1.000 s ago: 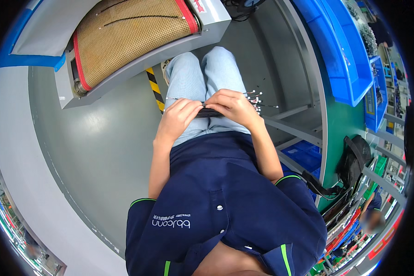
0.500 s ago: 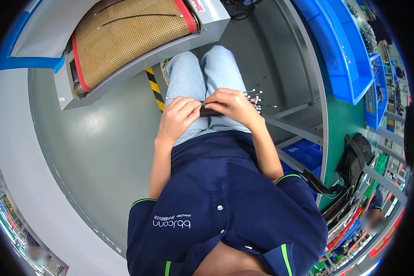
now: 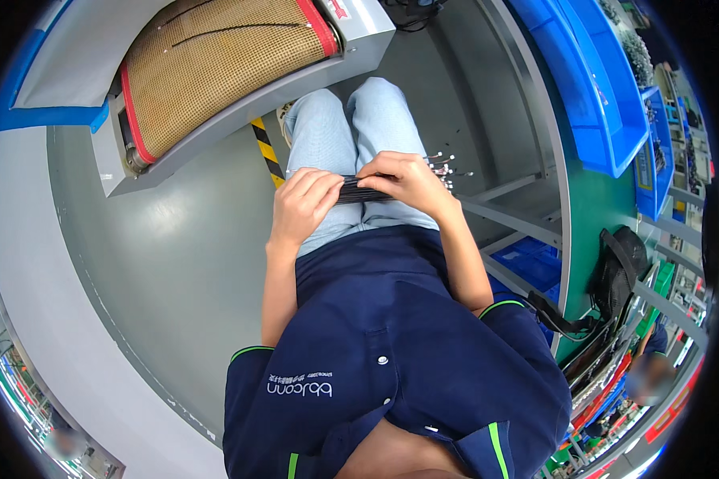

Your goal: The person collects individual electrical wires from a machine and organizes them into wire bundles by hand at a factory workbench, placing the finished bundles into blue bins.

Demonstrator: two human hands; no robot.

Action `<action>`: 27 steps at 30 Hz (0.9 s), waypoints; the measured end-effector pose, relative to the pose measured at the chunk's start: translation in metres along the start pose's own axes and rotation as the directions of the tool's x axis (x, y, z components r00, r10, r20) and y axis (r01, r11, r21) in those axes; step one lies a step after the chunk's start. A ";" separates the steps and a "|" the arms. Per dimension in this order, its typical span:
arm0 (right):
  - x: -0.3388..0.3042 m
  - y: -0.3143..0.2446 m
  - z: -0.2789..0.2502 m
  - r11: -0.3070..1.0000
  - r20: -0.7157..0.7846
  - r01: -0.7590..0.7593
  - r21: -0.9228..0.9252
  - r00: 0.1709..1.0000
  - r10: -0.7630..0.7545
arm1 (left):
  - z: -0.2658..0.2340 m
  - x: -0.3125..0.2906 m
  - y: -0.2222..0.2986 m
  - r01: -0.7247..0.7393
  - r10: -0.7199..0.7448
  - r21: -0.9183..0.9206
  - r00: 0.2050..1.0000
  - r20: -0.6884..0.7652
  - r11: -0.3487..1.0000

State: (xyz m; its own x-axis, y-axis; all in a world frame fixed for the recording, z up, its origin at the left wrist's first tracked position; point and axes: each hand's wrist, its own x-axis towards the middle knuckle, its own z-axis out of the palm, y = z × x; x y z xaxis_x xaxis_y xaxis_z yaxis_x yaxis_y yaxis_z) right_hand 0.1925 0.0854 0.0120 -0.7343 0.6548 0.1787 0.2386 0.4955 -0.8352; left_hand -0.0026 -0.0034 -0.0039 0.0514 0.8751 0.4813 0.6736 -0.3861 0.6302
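Observation:
Across my thighs lies a bundle of thin black cables [image 3: 361, 194]. Small white connectors [image 3: 444, 169] fan out from its right end. My left hand [image 3: 303, 203] is closed at the bundle's left end, thumb and fingertips pinched at its upper edge. Close by on the right, my right hand [image 3: 409, 182] is closed over the bundle, with its thumb and fingertips pinching black cable. Between the two hands the dark strands show side by side. Both palms and part of the bundle under them are hidden.
Ahead on the left stands a conveyor with a tan mesh belt [image 3: 224, 68], a few black cables lying on it. Blue bins [image 3: 615, 136] and a black bag [image 3: 617, 267] sit along the green bench [image 3: 585, 231] at my right. Yellow-black tape [image 3: 267, 150] marks the floor.
My fingertips have drawn slightly apart, the left hand shifting a little left, so more black cable shows between them. The view has shifted slightly.

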 end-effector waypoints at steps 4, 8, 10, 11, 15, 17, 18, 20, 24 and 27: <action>-0.011 0.007 -0.028 0.981 0.025 -0.191 -0.007 0.981 0.191 | -0.013 -0.011 -0.018 0.115 -0.113 0.061 0.993 -0.038 0.991; -0.028 0.015 -0.062 0.944 -0.019 -0.266 -0.196 0.963 0.268 | -0.028 -0.023 -0.033 0.275 -0.269 0.067 0.959 -0.093 0.959; -0.029 0.013 -0.069 0.929 -0.031 -0.309 -0.202 0.951 0.309 | -0.032 -0.025 -0.037 0.292 -0.285 0.067 0.954 -0.091 0.954; -0.029 0.013 -0.070 0.937 -0.045 -0.291 -0.194 0.957 0.288 | -0.033 -0.026 -0.038 0.313 -0.305 0.073 0.947 -0.096 0.947; -0.031 0.016 -0.066 0.950 -0.094 -0.225 -0.214 0.973 0.210 | -0.033 -0.029 -0.038 0.345 -0.338 0.076 0.936 -0.096 0.935; -0.031 0.016 -0.064 0.948 -0.108 -0.212 -0.236 0.976 0.192 | -0.033 -0.029 -0.038 0.343 -0.335 0.073 0.937 -0.097 0.937; -0.031 0.016 -0.064 0.945 -0.120 -0.199 -0.259 0.978 0.173 | -0.034 -0.029 -0.038 0.341 -0.334 0.069 0.937 -0.098 0.937; -0.031 0.019 -0.067 0.942 -0.136 -0.163 -0.294 0.982 0.128 | -0.036 -0.030 -0.039 0.353 -0.344 0.079 0.933 -0.103 0.932; -0.036 0.025 -0.076 0.941 -0.182 -0.192 -0.278 0.973 0.144 | -0.046 -0.034 -0.044 0.386 -0.374 0.088 0.918 -0.130 0.918; -0.033 0.025 -0.073 0.954 -0.203 -0.166 -0.249 0.972 0.116 | -0.047 -0.036 -0.046 0.383 -0.371 0.094 0.921 -0.121 0.919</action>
State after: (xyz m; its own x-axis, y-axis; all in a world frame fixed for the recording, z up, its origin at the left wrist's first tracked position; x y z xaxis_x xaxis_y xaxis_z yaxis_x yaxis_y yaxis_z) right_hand 0.2689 0.1177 0.0232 -0.5570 0.8102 0.1826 0.5076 0.5061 -0.6973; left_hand -0.0707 -0.0307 -0.0216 -0.2919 0.9136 0.2832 0.7078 0.0072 0.7064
